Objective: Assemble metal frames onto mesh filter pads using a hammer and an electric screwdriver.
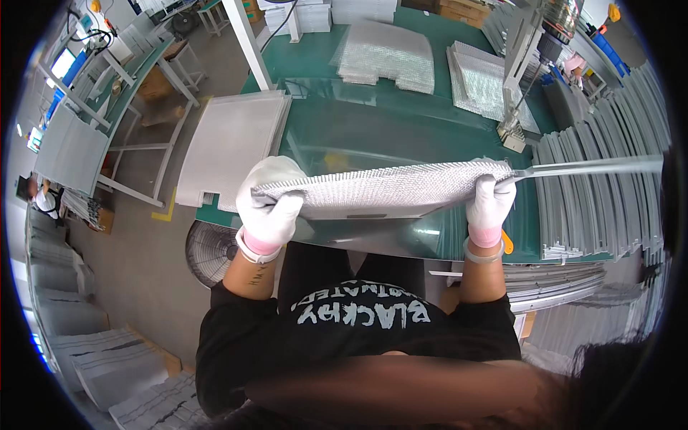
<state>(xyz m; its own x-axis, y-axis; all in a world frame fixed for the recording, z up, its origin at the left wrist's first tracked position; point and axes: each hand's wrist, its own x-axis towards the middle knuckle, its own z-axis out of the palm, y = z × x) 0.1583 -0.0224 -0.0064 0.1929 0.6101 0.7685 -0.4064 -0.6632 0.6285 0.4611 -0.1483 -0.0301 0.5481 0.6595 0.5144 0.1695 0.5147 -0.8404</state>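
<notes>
My left hand [269, 204], in a white glove with a pink cuff, is closed on the left end of a silvery metal mesh panel [387, 188]. The right hand [491, 204], gloved the same way, pinches the panel's right end. I hold it raised and tilted over the near part of the green table, its textured long edge uppermost. A thin, blurred metal strip [591, 168] runs from beside my right hand toward the right rim; whether it touches the panel I cannot tell.
Mesh sheets [390, 54] and more silvery sheets [484, 82] lie on the green table [344, 118]. Pale panels [233, 140] overhang its left side. Upright metal frames [598, 193] crowd the right. A tool on a stand [512, 132] hangs nearby. A floor fan [209, 251] stands below left.
</notes>
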